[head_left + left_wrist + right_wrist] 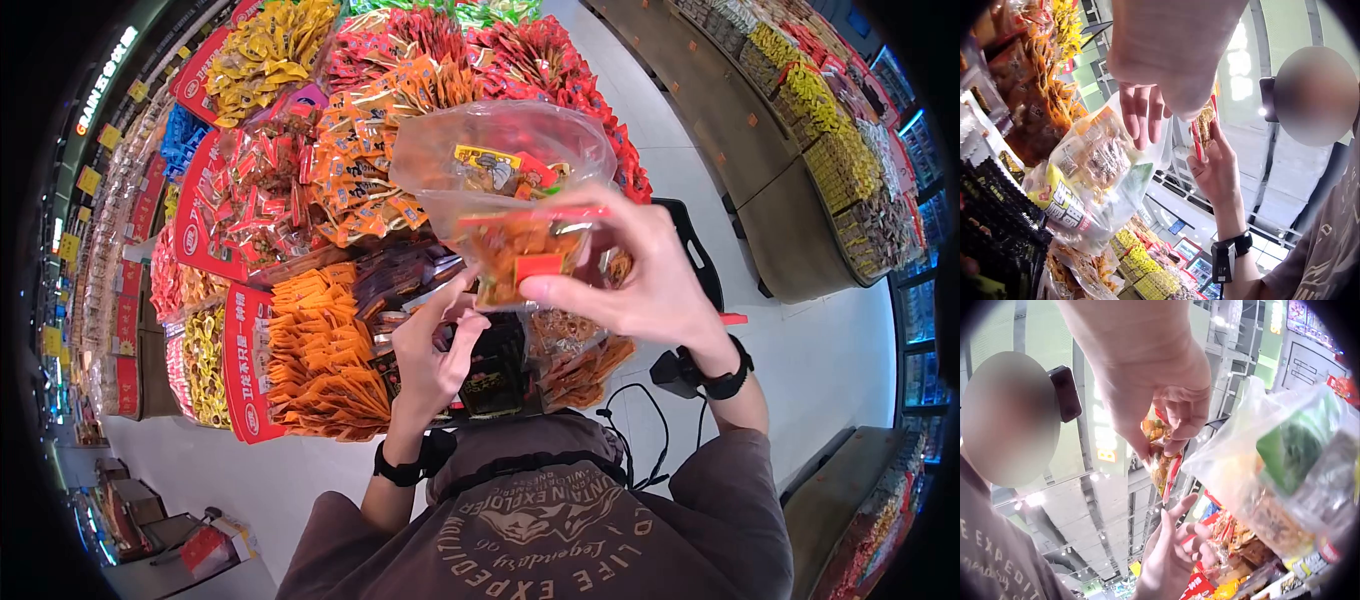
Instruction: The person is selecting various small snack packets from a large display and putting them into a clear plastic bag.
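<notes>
In the head view my right hand [635, 265] pinches a clear snack packet with red strips [525, 250] between thumb and fingers. My left hand [437, 350] is just below and left of it, fingers loosely bent and holding nothing. The right wrist view shows the packet [1163, 469] under my right hand [1154, 381], with my left hand [1169, 559] lower down, apart from it. A translucent plastic bag [425, 150] with several packets inside is beyond my hands; what holds it up is hidden. The left wrist view shows that bag [1157, 147] behind my left fingers [1141, 115].
Heaped orange packets [325, 350], black packets [490, 380] and red packets [540, 60] fill the display in front of me. A red sign [250, 360] edges its left side. Another snack counter [810, 230] stands at the right, across the floor [670, 150]. A black cable [655, 430] hangs near my right side.
</notes>
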`<state>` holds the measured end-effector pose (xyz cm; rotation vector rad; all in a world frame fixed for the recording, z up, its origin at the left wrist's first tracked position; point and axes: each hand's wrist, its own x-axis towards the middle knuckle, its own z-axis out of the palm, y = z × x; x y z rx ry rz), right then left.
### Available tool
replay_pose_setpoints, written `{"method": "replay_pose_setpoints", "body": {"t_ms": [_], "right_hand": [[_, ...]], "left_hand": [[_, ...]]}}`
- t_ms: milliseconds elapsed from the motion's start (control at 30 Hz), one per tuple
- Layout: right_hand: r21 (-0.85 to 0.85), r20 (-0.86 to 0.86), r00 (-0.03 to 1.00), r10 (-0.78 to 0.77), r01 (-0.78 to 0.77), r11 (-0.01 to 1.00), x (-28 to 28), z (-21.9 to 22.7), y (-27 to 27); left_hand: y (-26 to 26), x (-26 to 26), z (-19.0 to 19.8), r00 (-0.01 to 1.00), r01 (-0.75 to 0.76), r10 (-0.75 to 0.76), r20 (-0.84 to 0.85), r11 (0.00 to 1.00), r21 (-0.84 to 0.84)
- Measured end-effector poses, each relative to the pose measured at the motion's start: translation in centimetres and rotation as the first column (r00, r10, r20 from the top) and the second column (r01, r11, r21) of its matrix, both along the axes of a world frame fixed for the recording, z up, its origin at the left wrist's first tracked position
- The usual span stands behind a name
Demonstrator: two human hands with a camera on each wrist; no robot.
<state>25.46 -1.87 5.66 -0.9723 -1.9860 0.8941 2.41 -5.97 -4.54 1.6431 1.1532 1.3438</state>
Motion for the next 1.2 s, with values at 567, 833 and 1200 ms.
{"method": "replay_pose_setpoints", "body": {"t_ms": [567,833,1200], "right_hand": [[0.477,0.497,0.866,-0.054,-0.221,0.851,0.5,-1.2,10.9],[0.52,0.483,0.875,0.004,-0.291,0.803,-0.1,-2.8,10.9],[0.478,0.401,0.916,-0.008,-0.202,0.855,0.0,-1.4,10.5]], "left_hand": [[4.3,1.2,4.4,0.968,-0.183,0.211,-0.132,0.963,0.199],[5.3,0.9,5.0,0.942,-0.151,0.166,-0.292,0.986,0.073],[2.7,0.4,2.6,0.959,-0.18,0.183,-0.215,0.983,0.034]]}}
